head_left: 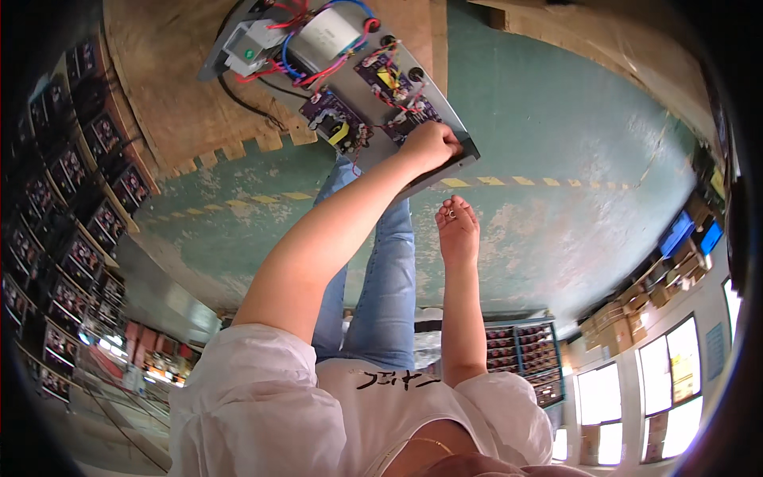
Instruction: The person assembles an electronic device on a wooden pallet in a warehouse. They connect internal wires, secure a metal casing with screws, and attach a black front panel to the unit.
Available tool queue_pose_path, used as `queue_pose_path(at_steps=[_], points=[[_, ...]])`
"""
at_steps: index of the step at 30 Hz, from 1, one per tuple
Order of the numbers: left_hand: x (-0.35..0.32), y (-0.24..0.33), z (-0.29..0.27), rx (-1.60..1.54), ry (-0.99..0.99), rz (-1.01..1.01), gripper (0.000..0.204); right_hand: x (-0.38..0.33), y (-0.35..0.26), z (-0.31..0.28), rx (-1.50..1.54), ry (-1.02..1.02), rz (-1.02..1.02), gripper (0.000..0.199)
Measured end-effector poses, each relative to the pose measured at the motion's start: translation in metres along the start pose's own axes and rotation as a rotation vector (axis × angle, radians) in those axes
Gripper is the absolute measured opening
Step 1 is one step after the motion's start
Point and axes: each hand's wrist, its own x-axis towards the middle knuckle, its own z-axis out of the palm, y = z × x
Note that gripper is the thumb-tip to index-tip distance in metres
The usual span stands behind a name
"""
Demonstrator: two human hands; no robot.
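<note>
Our left hand (430, 148) is curled in at the lower-right end of the metal chassis (381, 149), upper centre of frame; fingertips hidden, can't tell what's gripped. Chassis right edge runs diagonally, green floor (548, 103) beyond it, room to move that side; wooden board (171, 87) at upper left. Left forearm (334, 219) slants up from lower left. Our right hand (458, 228), right of centre, half-curled, apart from the chassis; small ring (451, 214) at its fingers, worn or held we can't tell.
</note>
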Motion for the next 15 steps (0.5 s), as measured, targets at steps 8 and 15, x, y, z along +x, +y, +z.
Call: queue_pose_path(at_steps=[8,15], points=[[-0.006,0.015,-0.004,0.097,-0.017,-0.029,0.021,0.001,0.003,-0.031,0.037,0.005,-0.049,0.013],[-0.002,0.018,-0.005,-0.057,-0.225,-0.098,0.028,-0.002,0.018,-0.063,0.103,0.039,-0.023,0.014]])
